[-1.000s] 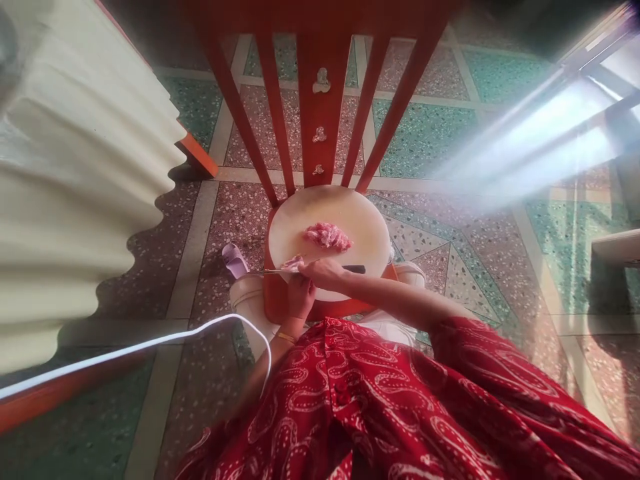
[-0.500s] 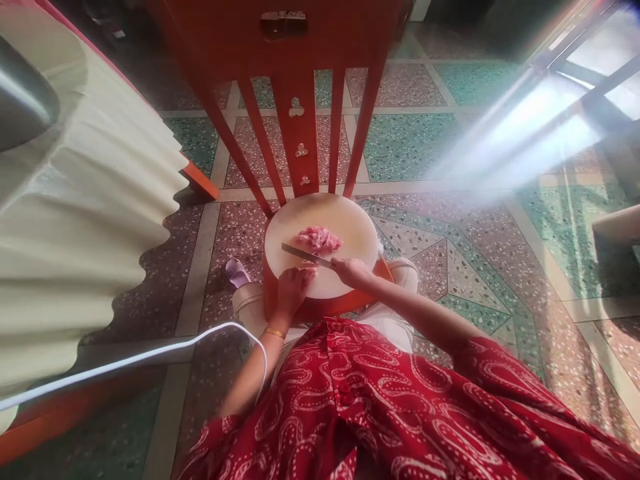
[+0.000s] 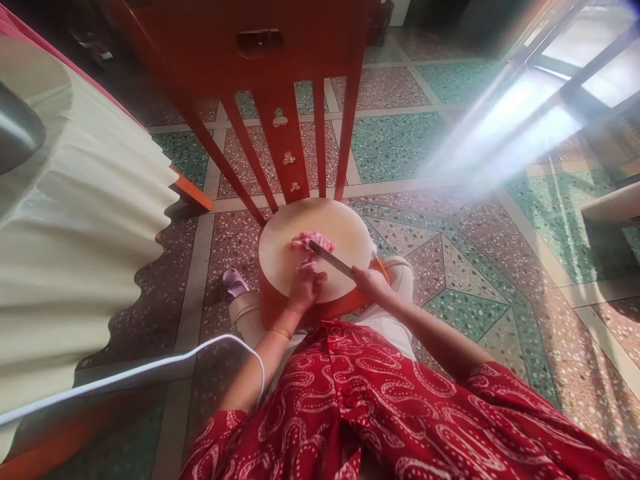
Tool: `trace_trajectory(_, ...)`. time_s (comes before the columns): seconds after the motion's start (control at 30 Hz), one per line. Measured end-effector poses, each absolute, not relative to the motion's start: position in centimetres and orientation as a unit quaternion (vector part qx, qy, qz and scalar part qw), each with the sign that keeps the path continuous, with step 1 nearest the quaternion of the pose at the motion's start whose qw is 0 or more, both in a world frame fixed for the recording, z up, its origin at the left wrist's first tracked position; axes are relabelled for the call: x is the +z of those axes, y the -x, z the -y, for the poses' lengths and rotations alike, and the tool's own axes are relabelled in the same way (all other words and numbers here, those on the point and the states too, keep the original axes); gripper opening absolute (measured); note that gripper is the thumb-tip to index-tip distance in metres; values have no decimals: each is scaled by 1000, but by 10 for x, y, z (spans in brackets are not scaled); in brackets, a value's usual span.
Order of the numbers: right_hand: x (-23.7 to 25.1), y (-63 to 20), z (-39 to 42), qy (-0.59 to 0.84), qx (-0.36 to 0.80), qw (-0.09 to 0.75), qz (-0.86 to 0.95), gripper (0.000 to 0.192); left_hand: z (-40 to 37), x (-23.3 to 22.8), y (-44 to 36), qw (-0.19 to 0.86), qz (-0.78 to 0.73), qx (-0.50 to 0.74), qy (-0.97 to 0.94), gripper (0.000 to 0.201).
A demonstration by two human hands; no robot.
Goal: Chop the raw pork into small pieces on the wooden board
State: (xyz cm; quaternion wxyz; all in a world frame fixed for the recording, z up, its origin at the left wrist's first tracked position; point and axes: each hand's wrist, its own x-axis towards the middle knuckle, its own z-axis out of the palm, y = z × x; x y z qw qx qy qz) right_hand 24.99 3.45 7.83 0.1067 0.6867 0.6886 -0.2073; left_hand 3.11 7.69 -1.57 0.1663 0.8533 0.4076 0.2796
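A round pale cutting board (image 3: 345,230) lies on the seat of a red chair (image 3: 280,67). Pink raw meat (image 3: 306,241) sits near the board's middle. My right hand (image 3: 373,285) grips a knife (image 3: 330,259) by its handle at the board's near right edge, the blade angled up-left with its tip at the meat. My left hand (image 3: 305,288) rests at the board's near edge, fingertips on a small piece of meat just below the pile. A gold bangle circles my left wrist.
A cream wavy-edged cloth (image 3: 85,220) covers a table on the left, with a metal vessel (image 3: 17,130) on it. A white cable (image 3: 150,363) runs across the terrazzo floor (image 3: 450,220). A lilac slipper (image 3: 234,281) lies beside the chair. Sun glare falls at upper right.
The knife swung from lying across the board's near edge to pointing up-left into the meat. My left hand slid forward onto the meat. My right hand drew back to the board's right edge.
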Motion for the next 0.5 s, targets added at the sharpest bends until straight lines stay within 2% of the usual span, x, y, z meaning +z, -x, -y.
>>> trace_trajectory(0.2,81,-246,-39,-684,-218,108,-688,29,-109,-9,-30,191,-445,233,-844,15)
trace_trajectory(0.3,83,-242,-43,-680,-221,105,-691,26,-126,-13,-30,163,-474,182,-846,23)
trace_trajectory(0.4,83,-234,-50,-667,-210,106,-706,24,-124,-19,-28,120,-525,140,-831,20)
trace_trajectory(0.5,82,-220,-63,-639,-205,101,-734,24,-111,-27,-14,97,-592,191,-777,16)
